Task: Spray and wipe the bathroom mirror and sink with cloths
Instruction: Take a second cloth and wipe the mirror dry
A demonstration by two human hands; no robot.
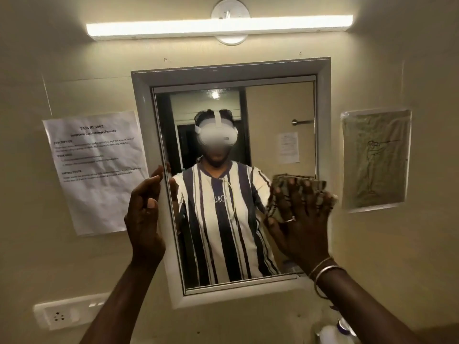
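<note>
Head camera looks straight at the wall, and you stand in front of the rectangular mirror in a pale grey frame (273, 108). Your right hand (301, 219) lies flat on the lower right part of the glass. Its fingers (309, 194) are straight and spread wide, and they press the folded cloth with a brown and green pattern (320, 186) against the mirror. The cloth sits under your fingertips, close to the right inner edge of the frame, and a part of it shows above and to the left of the hand. On this hand you wear a thin silver ring (290, 219), and on the wrist there are thin metal bangles (325, 271).

Your left hand (145, 212) is raised at the left side of the frame and is seen edge-on. Its fingers (154, 182) are straight and lie close together, and they hold nothing. I cannot tell if they touch the frame or only stand just beside it.

Above the mirror a long white tube light (218, 26) is lit. On the wall to the left a wrinkled white printed sheet (99, 170) is fixed, and to the right a clear plastic sleeve with a line drawing (376, 157). Low on the left there is a white socket plate (67, 316). At the bottom edge, near your right forearm, the top of a white plastic bottle (332, 335) shows, blurred.
</note>
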